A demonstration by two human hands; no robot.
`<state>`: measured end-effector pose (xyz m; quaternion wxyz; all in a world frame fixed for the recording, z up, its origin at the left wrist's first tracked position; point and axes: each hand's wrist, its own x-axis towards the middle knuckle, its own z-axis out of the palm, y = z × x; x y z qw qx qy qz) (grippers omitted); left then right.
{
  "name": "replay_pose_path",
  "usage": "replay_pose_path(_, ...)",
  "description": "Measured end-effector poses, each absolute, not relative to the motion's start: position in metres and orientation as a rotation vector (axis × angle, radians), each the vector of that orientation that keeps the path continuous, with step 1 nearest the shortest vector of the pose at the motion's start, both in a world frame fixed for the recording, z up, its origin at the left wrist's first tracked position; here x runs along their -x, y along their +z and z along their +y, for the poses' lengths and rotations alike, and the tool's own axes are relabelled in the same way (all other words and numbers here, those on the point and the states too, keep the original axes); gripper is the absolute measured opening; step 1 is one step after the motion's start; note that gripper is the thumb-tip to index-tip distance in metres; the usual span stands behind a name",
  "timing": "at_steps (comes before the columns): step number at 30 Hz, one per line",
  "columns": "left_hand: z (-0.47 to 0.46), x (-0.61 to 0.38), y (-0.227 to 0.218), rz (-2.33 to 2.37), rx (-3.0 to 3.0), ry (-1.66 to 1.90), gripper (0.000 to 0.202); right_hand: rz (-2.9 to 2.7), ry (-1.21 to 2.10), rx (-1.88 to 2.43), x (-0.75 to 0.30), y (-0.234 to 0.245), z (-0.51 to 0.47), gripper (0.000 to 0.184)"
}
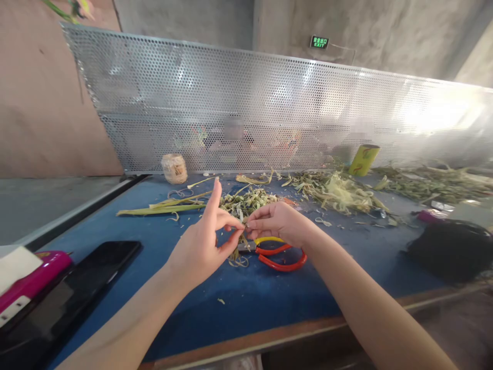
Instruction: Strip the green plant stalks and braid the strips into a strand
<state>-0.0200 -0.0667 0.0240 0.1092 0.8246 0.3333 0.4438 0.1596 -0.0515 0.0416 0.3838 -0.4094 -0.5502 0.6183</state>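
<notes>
Over the middle of the blue table, my left hand (208, 239) and my right hand (283, 223) meet fingertip to fingertip. Each one pinches, and what sits between the fingers is too small to make out. The left index finger points upward while the other fingertips close together. Just behind the hands lies a heap of dried plant scraps (250, 199). Beneath the right hand rest scissors with red handles (283, 264), partly covered by that hand; a yellow loop (269, 239) shows there too. Long green-yellow stalks (162, 209) lie left of the heap.
A twine spool (174, 168) stands at the back left, before a perforated metal screen (215, 92). At left lie a black phone (92, 277) and a magenta power strip (46, 272). More dried plant matter (339, 190), a yellow-green tube (364, 160) and a dark object (454, 249) are at right.
</notes>
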Motion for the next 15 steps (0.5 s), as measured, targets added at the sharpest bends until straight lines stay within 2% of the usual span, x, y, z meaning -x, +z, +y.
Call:
replay_pose_path(4, -0.063, 0.018, 0.025, 0.917, -2.117, 1.464, 0.086, -1.437, 1.545, 1.002, -0.159, 0.042, -0.052, 0.016)
replay_pose_path(10, -0.055, 0.014, 0.027, 0.814, -1.509, 1.089, 0.084, -1.55, 1.423, 1.039, -0.16, 0.042, -0.053, 0.013)
replay_pose_path(15, -0.056, 0.012, 0.027, 0.814, -1.39, 1.126, 0.088, -1.65, 1.276, 1.072, -0.16, 0.04, -0.051, 0.008)
